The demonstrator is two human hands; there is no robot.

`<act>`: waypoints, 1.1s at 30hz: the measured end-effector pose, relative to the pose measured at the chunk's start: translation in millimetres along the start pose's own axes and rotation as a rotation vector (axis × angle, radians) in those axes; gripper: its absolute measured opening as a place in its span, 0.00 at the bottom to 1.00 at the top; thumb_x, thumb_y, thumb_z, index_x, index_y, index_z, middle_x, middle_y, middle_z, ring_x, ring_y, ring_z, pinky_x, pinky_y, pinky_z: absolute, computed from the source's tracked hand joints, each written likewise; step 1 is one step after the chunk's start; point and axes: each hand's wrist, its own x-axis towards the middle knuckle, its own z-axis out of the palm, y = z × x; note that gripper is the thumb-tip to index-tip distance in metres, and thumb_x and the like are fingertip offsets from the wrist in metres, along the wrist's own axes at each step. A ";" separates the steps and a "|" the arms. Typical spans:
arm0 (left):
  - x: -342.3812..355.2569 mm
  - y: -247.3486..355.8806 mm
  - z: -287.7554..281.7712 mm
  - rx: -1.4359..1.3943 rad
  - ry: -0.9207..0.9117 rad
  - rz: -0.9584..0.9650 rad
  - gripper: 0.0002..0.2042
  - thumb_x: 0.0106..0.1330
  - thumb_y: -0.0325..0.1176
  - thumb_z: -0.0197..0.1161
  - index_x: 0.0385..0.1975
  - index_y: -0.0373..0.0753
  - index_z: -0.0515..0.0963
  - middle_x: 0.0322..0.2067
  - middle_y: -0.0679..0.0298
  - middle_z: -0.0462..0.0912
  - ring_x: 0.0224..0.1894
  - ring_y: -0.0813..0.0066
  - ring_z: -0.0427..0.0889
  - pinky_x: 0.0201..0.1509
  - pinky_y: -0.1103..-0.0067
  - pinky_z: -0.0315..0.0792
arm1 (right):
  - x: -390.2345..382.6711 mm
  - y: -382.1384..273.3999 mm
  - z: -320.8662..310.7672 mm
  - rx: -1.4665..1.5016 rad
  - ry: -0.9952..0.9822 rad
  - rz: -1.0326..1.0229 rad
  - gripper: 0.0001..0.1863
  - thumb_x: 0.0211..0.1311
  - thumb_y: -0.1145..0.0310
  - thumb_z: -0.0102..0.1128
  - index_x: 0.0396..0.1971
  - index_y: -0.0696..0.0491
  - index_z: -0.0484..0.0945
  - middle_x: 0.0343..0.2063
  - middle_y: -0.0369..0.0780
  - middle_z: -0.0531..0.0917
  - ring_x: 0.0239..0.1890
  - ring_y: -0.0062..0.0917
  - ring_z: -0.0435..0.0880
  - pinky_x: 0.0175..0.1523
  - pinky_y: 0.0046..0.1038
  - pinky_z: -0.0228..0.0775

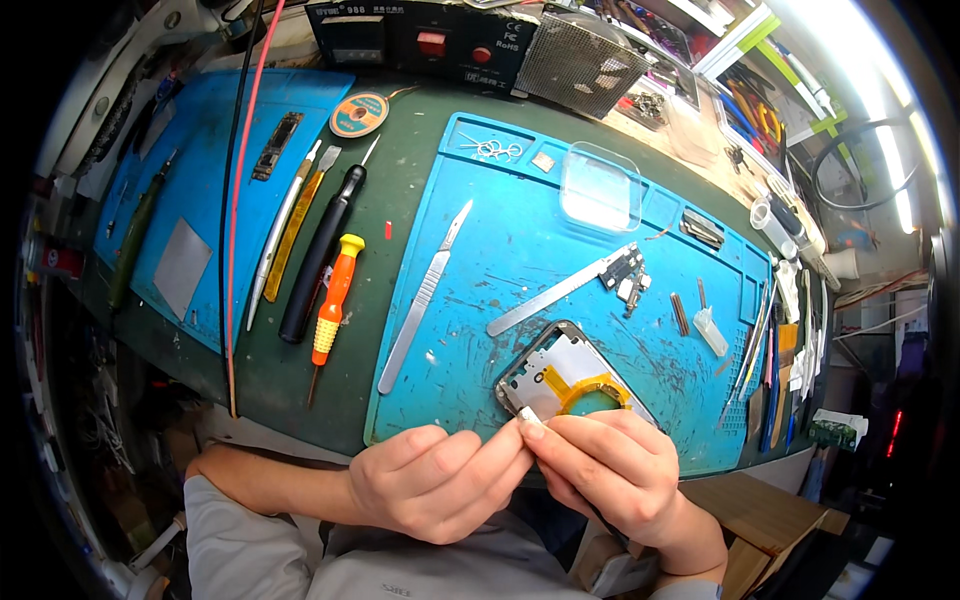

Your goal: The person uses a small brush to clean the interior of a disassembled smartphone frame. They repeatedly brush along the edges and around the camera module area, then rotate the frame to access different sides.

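My left hand [445, 482] and my right hand [610, 465] meet at the fingertips over the near edge of the blue mat [460, 350]. Both are closed in a pinch around a small whitish piece [529, 414], too small and covered to name. Just beyond them lies an opened phone housing [567, 352] with a dark rim, a silver inside and a yellow-orange ring-shaped flex [597, 385]. My fingers hide its near part. Past the housing, a flat metal blade tool [545, 303] rests beside small dark phone parts [626, 276]. A scalpel [428, 295] lies to the left.
Left of the mat lie an orange screwdriver [335, 300], a black-handled tool [322, 255] and a solder wick spool [359, 114]. A clear plastic box [601, 187] stands on the mat's far side. Tweezers and brushes [785, 350] line the right. Black and red cables [240, 180] cross the left.
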 end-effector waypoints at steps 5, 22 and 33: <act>1.1 -0.3 -1.1 -0.001 -0.008 0.003 0.08 0.67 0.34 0.66 0.38 0.40 0.90 0.42 0.66 0.93 0.34 0.79 0.79 0.36 0.79 0.67 | 0.9 -0.8 2.2 0.007 0.027 -0.009 0.24 0.48 0.79 0.76 0.50 0.63 0.89 0.43 0.41 0.89 0.35 0.28 0.88 0.40 0.27 0.84; 4.4 0.4 -1.0 -0.003 0.002 -0.022 0.10 0.64 0.32 0.67 0.40 0.40 0.91 0.43 0.67 0.94 0.33 0.80 0.76 0.37 0.80 0.67 | 0.1 -1.9 3.2 -0.006 0.094 0.022 0.20 0.48 0.81 0.74 0.46 0.63 0.90 0.40 0.41 0.91 0.33 0.28 0.89 0.39 0.27 0.85; 2.5 -0.6 -2.7 -0.015 -0.018 -0.015 0.08 0.66 0.33 0.66 0.40 0.41 0.90 0.44 0.67 0.94 0.35 0.80 0.78 0.37 0.80 0.67 | -0.3 -1.0 1.4 -0.009 0.056 0.004 0.23 0.46 0.81 0.73 0.48 0.63 0.90 0.39 0.39 0.90 0.33 0.26 0.88 0.39 0.25 0.84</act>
